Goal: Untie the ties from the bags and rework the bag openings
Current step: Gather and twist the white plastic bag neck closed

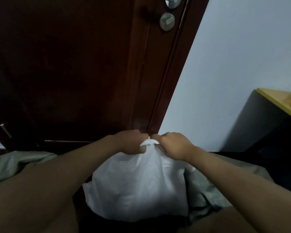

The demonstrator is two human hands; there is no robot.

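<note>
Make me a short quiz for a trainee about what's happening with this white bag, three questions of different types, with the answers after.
1. True or false: both the left hand and the right hand grip the gathered neck of the white bag.
2. Multiple choice: what stands right behind the bag? A) a window B) a dark wooden door C) a fridge
3. Fill in the blank: to the right, against the wall, a cabinet has a ____ top.

Key: 1. True: the fingers of both hands curl round the bunched top. 2. B. 3. yellow
</note>
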